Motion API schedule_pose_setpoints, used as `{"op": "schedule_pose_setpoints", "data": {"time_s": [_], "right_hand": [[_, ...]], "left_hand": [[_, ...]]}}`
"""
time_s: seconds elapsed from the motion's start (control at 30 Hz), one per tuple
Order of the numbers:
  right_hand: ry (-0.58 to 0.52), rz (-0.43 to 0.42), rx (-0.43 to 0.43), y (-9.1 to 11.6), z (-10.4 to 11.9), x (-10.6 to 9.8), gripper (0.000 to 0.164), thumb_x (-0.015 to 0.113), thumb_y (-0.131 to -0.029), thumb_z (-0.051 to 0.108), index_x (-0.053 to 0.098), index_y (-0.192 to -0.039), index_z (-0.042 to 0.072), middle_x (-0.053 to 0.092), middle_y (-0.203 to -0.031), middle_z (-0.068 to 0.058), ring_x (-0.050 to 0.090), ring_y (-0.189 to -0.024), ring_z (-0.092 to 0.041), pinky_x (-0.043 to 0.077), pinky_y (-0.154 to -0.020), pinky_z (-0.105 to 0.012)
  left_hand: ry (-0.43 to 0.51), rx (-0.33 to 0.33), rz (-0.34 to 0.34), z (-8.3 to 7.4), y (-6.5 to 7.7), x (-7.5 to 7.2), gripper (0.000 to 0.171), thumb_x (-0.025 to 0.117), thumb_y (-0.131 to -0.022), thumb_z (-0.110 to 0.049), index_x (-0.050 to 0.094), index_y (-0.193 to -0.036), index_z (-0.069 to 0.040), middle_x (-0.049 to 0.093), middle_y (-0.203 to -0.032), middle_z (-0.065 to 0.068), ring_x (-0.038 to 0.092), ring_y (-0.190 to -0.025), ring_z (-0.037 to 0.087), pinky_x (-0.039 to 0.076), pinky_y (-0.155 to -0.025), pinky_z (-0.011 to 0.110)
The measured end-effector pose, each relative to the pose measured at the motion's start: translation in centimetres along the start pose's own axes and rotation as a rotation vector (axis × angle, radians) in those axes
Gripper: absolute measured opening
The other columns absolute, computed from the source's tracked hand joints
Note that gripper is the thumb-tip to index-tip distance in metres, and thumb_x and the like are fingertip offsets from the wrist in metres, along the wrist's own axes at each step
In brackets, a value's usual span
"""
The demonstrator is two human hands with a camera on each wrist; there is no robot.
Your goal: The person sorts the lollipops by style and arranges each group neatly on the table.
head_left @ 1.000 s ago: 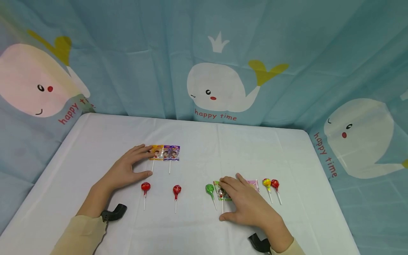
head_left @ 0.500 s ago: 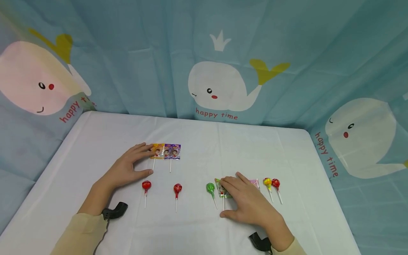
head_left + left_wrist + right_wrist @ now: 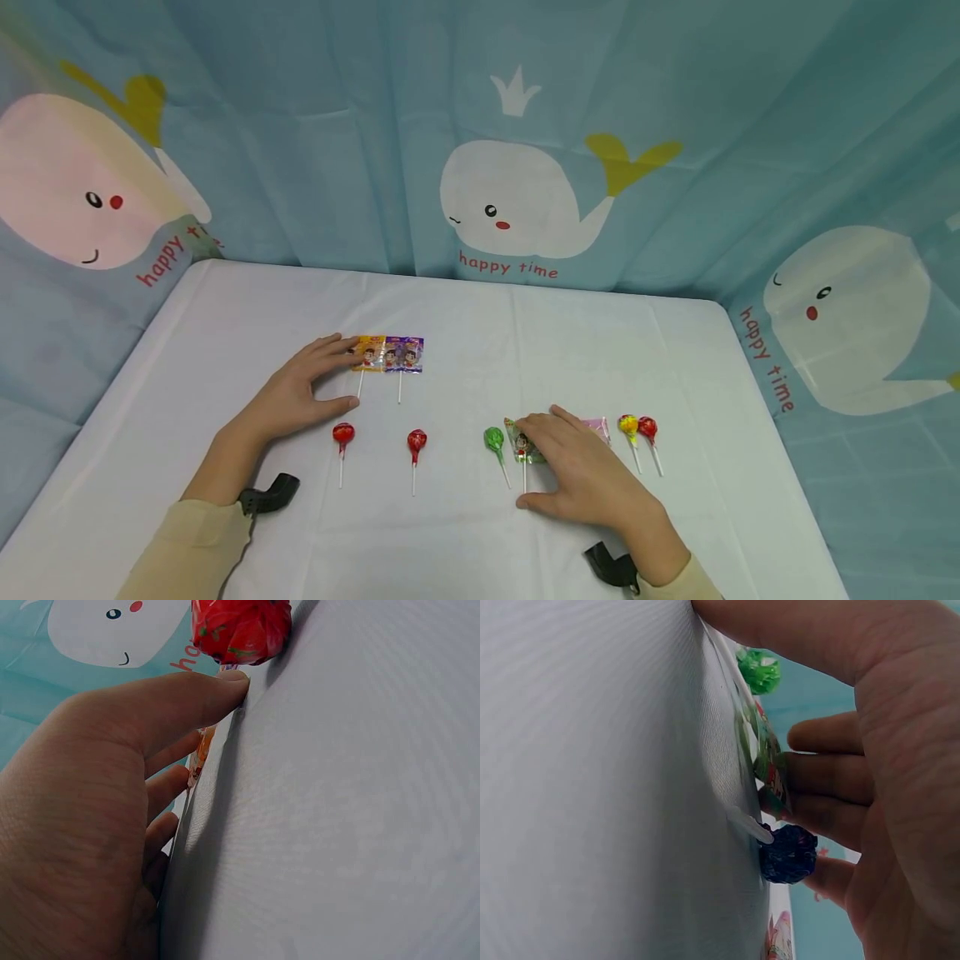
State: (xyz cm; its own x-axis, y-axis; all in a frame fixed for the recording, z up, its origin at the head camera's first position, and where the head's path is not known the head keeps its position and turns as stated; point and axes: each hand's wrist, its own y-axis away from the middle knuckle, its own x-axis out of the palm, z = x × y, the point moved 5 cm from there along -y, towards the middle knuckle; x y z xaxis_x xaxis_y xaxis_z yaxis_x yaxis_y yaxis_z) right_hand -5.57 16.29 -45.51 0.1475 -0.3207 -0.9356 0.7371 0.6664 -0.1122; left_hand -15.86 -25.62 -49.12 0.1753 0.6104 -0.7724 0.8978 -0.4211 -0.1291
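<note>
In the head view my left hand (image 3: 306, 387) rests on the table with its fingers spread. Its fingertips overlap the left end of an orange-wrapped flat lollipop (image 3: 371, 357), which lies against a purple-wrapped one (image 3: 405, 354). A red ball lollipop (image 3: 342, 434) lies just below the thumb. My right hand (image 3: 585, 467), fingers relaxed, covers part of a green-wrapped flat lollipop (image 3: 522, 446); a pink wrapper (image 3: 598, 427) shows past its far side. Under the palm, the right wrist view shows a dark blue ball lollipop (image 3: 787, 853), hidden from the head view.
Another red lollipop (image 3: 416, 442) lies between the hands. Left of the right hand is a green ball lollipop (image 3: 494, 440); to its right lie a yellow (image 3: 628, 427) and a red one (image 3: 648, 429) side by side. A whale-print curtain (image 3: 360, 167) surrounds the white table (image 3: 465, 350).
The head view shifts very slightly. Both hands and the lollipops keep their places on the table.
</note>
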Motion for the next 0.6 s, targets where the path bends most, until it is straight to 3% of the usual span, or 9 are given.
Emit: {"op": "schedule_pose_setpoints", "data": {"time_s": [0.6], "right_hand": [[0.104, -0.008, -0.035, -0.15, 0.4, -0.58, 0.093, 0.09, -0.084, 0.06, 0.062, -0.152, 0.003, 0.064, -0.148, -0.005, 0.06, -0.137, -0.026, 0.044, -0.123, -0.048]], "left_hand": [[-0.013, -0.006, 0.004, 0.27, 0.06, 0.05, 0.067, 0.093, -0.088, -0.038, 0.069, -0.149, -0.024, 0.046, -0.171, 0.002, 0.029, -0.162, 0.038, 0.03, -0.12, 0.077]]}}
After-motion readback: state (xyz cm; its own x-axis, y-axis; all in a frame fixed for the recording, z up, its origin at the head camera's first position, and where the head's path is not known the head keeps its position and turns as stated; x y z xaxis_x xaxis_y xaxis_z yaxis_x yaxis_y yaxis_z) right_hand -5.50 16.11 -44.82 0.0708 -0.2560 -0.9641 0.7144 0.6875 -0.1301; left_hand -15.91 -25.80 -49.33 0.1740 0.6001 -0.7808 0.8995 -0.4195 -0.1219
